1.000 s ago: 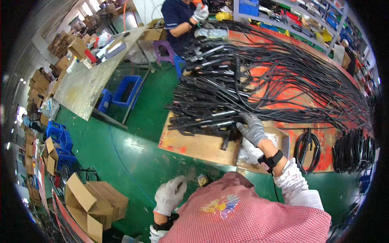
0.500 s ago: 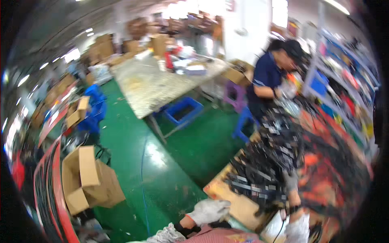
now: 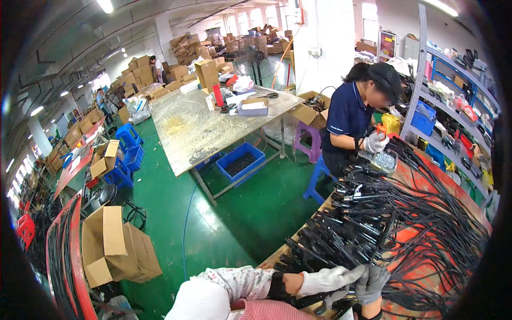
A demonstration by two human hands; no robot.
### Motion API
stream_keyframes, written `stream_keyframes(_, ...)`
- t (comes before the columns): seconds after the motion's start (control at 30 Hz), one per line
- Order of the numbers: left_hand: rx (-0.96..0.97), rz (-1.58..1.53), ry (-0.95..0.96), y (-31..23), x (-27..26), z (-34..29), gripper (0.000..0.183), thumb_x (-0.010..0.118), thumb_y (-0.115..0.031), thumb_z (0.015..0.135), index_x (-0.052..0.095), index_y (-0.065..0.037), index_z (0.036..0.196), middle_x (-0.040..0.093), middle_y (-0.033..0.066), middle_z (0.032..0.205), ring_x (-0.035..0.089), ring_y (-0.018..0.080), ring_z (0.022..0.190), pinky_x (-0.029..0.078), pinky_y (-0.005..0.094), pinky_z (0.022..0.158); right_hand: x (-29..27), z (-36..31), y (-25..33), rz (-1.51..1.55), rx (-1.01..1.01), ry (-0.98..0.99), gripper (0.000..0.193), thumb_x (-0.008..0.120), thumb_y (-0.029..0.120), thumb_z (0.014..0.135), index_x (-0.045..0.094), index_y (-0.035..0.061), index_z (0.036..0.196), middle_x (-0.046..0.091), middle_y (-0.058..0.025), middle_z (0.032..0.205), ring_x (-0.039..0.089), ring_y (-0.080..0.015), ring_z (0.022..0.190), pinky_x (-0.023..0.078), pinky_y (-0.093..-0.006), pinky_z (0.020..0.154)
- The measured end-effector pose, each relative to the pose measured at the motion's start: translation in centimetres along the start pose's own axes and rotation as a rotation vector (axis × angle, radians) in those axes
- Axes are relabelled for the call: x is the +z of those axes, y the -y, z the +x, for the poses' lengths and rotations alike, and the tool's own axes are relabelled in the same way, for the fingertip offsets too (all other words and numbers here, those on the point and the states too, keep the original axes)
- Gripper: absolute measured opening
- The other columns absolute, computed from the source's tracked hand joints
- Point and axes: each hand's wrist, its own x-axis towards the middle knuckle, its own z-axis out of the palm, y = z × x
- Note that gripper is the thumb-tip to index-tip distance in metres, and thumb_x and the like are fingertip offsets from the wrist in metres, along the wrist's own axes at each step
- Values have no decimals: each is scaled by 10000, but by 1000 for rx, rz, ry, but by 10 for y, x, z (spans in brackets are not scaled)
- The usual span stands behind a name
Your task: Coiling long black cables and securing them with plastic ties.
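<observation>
Black cables (image 3: 410, 210) with dark, partly metallic ends lie heaped on the red-topped workbench (image 3: 410, 184). At the heap's near edge my two gloved hands meet. My left hand (image 3: 330, 280), in a white glove with grey fingertips, reaches rightward with its fingers stretched out, and its fingertips touch or overlap the other glove. My right hand (image 3: 372, 284), in a grey glove, comes up from the lower edge with its fingers bent; what they close on is hidden. Dark cable parts lie under and beside both hands.
Across the bench a co-worker (image 3: 354, 112) in a dark shirt and white gloves holds an orange-topped item over a clear tray (image 3: 384, 161). A metal table (image 3: 186, 122), a blue crate (image 3: 240, 161), an open carton (image 3: 114, 240) and a shelf rack (image 3: 448, 104) stand around.
My left hand has moved right and my right hand has come down toward me from the heap, so they now meet. The co-worker's hands now hold an orange-topped item more plainly in view.
</observation>
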Motion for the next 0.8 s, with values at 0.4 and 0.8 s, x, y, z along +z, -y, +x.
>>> stream_keyframes(0.4, -860, -596, -1090, 136, -276, -185, 269, 570, -213, 834, 621, 18, 962, 594, 55, 684, 564, 133, 580, 505, 281, 540, -13, -90, -102, -48, 720, 360, 254, 561, 191, 882, 634, -26, 992, 664, -123, 912, 609, -198, 809, 481, -306, 733)
stream_keyframes(0.8, -484, -156, -173, 89, -182, -132, 414, 469, -391, 907, 601, -17, 1024, 617, 41, 754, 553, 97, 646, 462, 272, 615, 62, 188, 186, 52, -248, 498, 492, 625, 542, 722, 565, 101, 514, 450, -126, 450, 480, -291, 410, 335, -380, 408)
